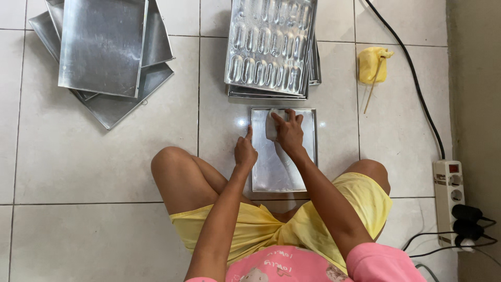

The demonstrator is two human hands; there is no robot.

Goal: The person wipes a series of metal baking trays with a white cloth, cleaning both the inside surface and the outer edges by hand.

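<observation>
- Tray [271, 172], a small flat metal one, lies on the tiled floor [104, 156] straight in front of the seated person, between the knees; this is the head view, looking down.
- Right hand [288, 131] rests on the far end of the tray, palm down, pressing a pale cloth or pad [272, 125] against the metal. The pad sits under the fingers [282, 119] and sticks out on their left side; the fingers are spread a little and curved over it, the tips reaching close to the tray's far rim.
- Left hand [245, 151] is at the tray's left edge, about halfway along. Its fingers are curled together and the thumb points up toward the far end; it touches or grips the rim, though I cannot tell which.
- Just beyond the tray's far rim lies a stack of moulded baking trays [270, 47] with rows of oblong hollows, the top one tilted slightly.
- Far left on the floor is a loose pile of plain flat metal trays [104, 52], fanned at angles, well apart from the hands.
- To the right, past the tray, a yellow lump in a bag [371, 63] sits on the floor with a thin stick [374, 83] leaning across it.
- A black cable [412, 68] runs along the right side down to a white power strip [449, 198] with plugs in it, near the wall.
</observation>
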